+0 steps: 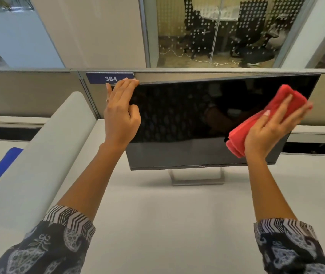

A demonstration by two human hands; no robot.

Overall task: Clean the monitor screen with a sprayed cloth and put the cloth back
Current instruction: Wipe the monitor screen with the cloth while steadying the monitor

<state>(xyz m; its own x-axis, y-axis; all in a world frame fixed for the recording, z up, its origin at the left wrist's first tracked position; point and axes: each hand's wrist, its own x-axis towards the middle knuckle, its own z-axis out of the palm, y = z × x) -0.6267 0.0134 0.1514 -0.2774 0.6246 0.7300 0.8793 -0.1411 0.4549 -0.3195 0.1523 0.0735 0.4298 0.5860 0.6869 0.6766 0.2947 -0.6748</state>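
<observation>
A black monitor [187,115] with a dark, switched-off screen stands on a silver stand [197,179] on the white desk [167,224]. My left hand [121,111] grips the monitor's upper left edge, fingers over the top corner and thumb on the front. My right hand [270,129] presses a folded red cloth [256,123] flat against the right part of the screen. The cloth covers the screen's right edge from near the top down past the middle. No spray bottle is in view.
A grey partition with a blue "384" label [110,78] runs behind the monitor. A white side divider [39,161] slants at the left, with something blue [1,171] beyond it. A cable slot [314,148] opens at the right. Glass walls and office chairs [252,28] lie beyond.
</observation>
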